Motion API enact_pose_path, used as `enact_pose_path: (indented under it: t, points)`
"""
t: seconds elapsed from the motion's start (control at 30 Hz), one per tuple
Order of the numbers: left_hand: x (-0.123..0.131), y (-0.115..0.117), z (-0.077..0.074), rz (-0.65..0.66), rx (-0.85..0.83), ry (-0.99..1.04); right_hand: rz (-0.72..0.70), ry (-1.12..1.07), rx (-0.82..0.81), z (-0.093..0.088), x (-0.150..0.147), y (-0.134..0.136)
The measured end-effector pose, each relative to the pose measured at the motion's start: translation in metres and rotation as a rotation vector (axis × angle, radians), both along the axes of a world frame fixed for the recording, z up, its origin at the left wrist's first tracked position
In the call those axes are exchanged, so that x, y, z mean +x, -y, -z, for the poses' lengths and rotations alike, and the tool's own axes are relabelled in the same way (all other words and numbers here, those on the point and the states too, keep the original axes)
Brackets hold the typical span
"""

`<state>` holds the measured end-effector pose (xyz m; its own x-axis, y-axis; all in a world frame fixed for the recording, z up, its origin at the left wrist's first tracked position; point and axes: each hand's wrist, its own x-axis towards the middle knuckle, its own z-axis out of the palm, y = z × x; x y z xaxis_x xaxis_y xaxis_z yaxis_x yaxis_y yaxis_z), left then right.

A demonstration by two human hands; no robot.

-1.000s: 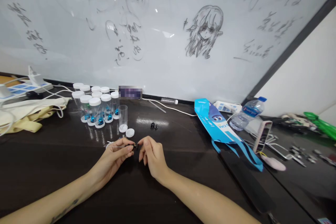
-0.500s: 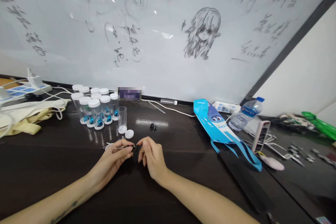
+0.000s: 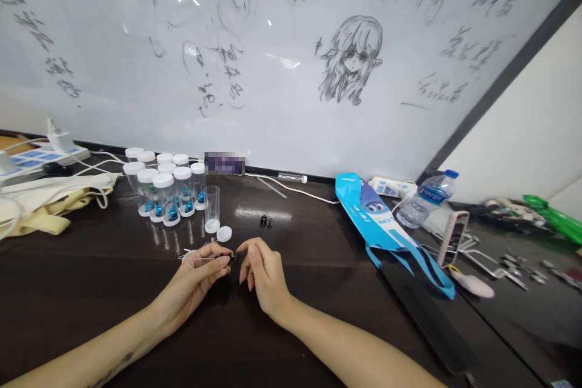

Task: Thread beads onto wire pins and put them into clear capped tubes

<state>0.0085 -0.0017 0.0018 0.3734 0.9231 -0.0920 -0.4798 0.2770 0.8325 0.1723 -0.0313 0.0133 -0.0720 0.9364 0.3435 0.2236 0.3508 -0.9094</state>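
Note:
My left hand (image 3: pixel 200 267) pinches a small black part (image 3: pixel 231 257) between thumb and fingertips. A thin pale strand (image 3: pixel 200 257) runs left from that grip. My right hand (image 3: pixel 264 276) is curled, with its fingertips at the right end of the same part; the exact contact is partly hidden. Beyond the left hand stands a clear tube (image 3: pixel 211 203) without a cap on top, and a white cap (image 3: pixel 224 233) lies beside it. A few small black pieces (image 3: pixel 265 221) rest on the dark table (image 3: pixel 313 248) past the right hand.
Several white-capped tubes (image 3: pixel 163 194) with blue items inside stand at the back left. A blue bag (image 3: pixel 364 212), a water bottle (image 3: pixel 430 197), a phone (image 3: pixel 453 237) and metal parts (image 3: pixel 522 267) lie to the right. A whiteboard (image 3: pixel 273 115) closes off the back.
Both hands keep almost the same place and grip. The black part between the fingertips appears slightly turned; everything else on the table stays put.

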Motion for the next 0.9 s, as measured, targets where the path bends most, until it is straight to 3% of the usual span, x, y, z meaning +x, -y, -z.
enact_pose_path:
  t: [0.33, 0.6, 0.9]
  points:
    - [-0.0003, 0.001, -0.0011, 0.008, -0.004, 0.0, 0.012, -0.129, -0.058, 0.0065, -0.0006, -0.0045]
    - [-0.0008, 0.002, -0.0011, 0.012, 0.019, 0.001, -0.056, -0.039, -0.101, 0.006, -0.0002, -0.0049]
    - [-0.0014, 0.0014, -0.0009, 0.014, 0.013, -0.008, -0.019, -0.047, -0.056, 0.0012, -0.001, -0.0023]
